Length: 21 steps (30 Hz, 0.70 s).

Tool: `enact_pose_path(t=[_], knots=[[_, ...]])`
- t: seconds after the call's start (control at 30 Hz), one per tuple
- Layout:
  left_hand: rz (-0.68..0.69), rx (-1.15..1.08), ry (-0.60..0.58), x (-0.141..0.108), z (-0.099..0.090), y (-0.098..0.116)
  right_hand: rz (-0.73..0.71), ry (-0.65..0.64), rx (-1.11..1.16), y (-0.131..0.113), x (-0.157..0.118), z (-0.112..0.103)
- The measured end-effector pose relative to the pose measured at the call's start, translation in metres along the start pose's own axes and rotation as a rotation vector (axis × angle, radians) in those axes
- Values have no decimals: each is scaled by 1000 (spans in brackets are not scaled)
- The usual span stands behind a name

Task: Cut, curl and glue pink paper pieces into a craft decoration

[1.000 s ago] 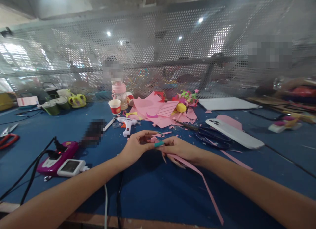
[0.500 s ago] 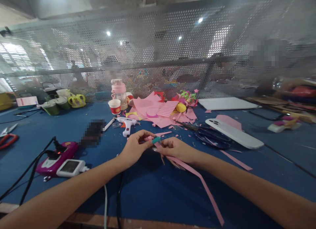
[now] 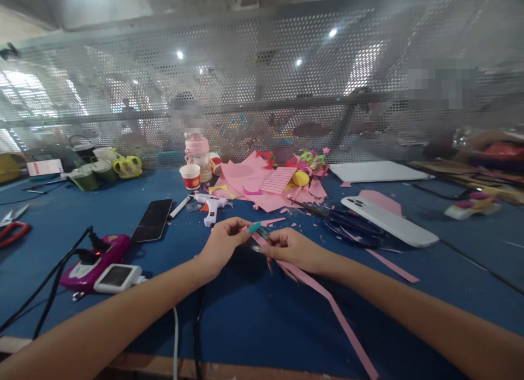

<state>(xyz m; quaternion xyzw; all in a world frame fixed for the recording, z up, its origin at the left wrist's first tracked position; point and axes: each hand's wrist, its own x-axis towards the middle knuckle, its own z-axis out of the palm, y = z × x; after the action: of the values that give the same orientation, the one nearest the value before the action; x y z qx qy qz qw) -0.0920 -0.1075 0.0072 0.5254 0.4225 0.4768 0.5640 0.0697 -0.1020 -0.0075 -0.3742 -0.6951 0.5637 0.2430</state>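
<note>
A pink paper strip (image 3: 311, 282) is pinched by the fingers of the left hand (image 3: 225, 243) and the right hand (image 3: 295, 250) above the blue surface (image 3: 254, 325), its long end trailing nearward. A glue gun (image 3: 211, 208) is seen beyond.

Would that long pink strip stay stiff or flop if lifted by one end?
It would probably flop: the pink strip is long and narrow and bends past the right hand. It looks thin as paper, so it is likely light and apt to crease.
</note>
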Motion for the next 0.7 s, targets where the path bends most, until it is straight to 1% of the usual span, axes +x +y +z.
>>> enact_pose_path(t=[0.13,0.3,0.57,0.7], knots=[[-55,-75,4,0,-1,-1,-3,-3,-22,-2,0,0],[-60,-140,6,0,-1,0,-2,-7,-36,-4,0,-1],[-24,-93,37,1,-2,-2,23,-23,-2,-5,-2,-3],[-29,-48,20,3,-2,-2,24,-18,23,-7,-1,-6]])
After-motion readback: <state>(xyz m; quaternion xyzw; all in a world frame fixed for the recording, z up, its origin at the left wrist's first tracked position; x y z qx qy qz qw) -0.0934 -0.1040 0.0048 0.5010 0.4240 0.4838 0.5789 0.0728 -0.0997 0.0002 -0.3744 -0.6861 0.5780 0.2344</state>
